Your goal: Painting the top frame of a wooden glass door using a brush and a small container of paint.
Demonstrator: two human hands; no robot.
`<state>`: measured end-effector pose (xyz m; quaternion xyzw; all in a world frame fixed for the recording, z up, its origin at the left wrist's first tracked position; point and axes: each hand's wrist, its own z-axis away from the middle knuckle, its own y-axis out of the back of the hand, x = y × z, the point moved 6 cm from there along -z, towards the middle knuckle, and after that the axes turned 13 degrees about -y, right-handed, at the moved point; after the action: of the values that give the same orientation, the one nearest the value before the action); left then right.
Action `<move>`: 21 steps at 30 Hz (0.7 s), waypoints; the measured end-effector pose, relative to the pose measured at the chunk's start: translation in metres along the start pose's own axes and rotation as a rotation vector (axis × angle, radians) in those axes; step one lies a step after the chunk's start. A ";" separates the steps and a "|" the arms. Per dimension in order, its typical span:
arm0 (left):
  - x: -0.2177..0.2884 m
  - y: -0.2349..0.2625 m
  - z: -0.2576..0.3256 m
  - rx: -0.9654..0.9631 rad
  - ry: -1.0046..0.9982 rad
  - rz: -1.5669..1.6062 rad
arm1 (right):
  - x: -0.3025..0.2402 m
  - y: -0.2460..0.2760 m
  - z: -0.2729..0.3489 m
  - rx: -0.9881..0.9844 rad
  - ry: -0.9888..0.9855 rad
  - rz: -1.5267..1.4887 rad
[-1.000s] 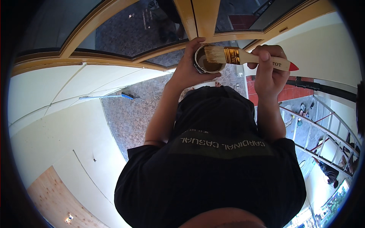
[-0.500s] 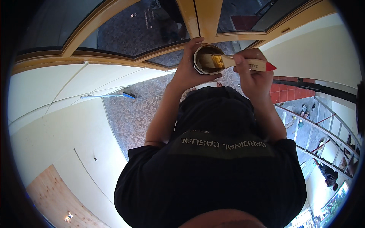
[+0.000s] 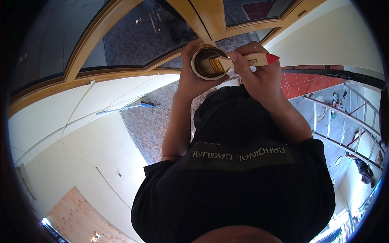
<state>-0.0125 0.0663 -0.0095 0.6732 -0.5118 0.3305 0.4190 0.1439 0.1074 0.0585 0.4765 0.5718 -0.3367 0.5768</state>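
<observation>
My left hand is wrapped round a small round can with a pale rim, its mouth facing up. Brownish, wet-looking liquid coats the inside of the can. In my right hand is a flat paintbrush with a pale wooden handle and a red tip, pinched between thumb and fingers. The brush lies nearly level, its golden ferrule and bristles over the can's mouth and partly inside it. Whether the bristles touch the liquid I cannot tell.
Ahead stand yellow-brown wooden frames with dark glass panes. A blue-headed broom leans by the left wall. At right are a black bar, red tiles, a metal ladder and a person.
The can and brush have moved slightly left in view, along with both hands. The brush handle is tilted a little more upward at its red end. The whole view has turned somewhat.
</observation>
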 end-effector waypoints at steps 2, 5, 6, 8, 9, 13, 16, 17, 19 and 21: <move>0.001 0.001 -0.001 0.006 -0.031 -0.009 | -0.003 0.001 0.000 0.000 0.006 0.027; 0.003 -0.002 -0.003 -0.005 -0.036 0.041 | -0.002 -0.005 0.002 -0.066 0.005 0.016; 0.003 -0.003 -0.004 -0.015 -0.034 0.044 | 0.001 -0.006 0.002 -0.057 0.000 0.014; 0.002 -0.004 -0.005 -0.026 -0.022 0.024 | 0.005 -0.008 0.003 -0.056 0.030 -0.041; 0.001 -0.003 -0.005 -0.032 -0.020 0.025 | 0.006 -0.008 0.002 -0.052 0.027 -0.044; -0.002 -0.001 -0.005 -0.058 -0.014 -0.009 | 0.017 -0.011 0.000 -0.084 -0.028 -0.122; -0.004 0.000 -0.004 -0.058 -0.004 -0.004 | 0.020 -0.013 -0.001 -0.110 -0.040 -0.191; -0.005 0.001 -0.004 -0.052 -0.006 0.013 | 0.021 -0.014 -0.001 -0.122 -0.051 -0.213; -0.005 0.002 -0.004 -0.064 -0.007 -0.006 | 0.022 -0.015 -0.001 -0.132 -0.079 -0.212; -0.004 0.002 -0.004 -0.076 -0.009 -0.025 | 0.023 -0.016 -0.002 -0.142 -0.106 -0.211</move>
<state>-0.0158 0.0709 -0.0111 0.6646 -0.5175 0.3025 0.4460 0.1313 0.1082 0.0336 0.3533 0.6100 -0.3788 0.5997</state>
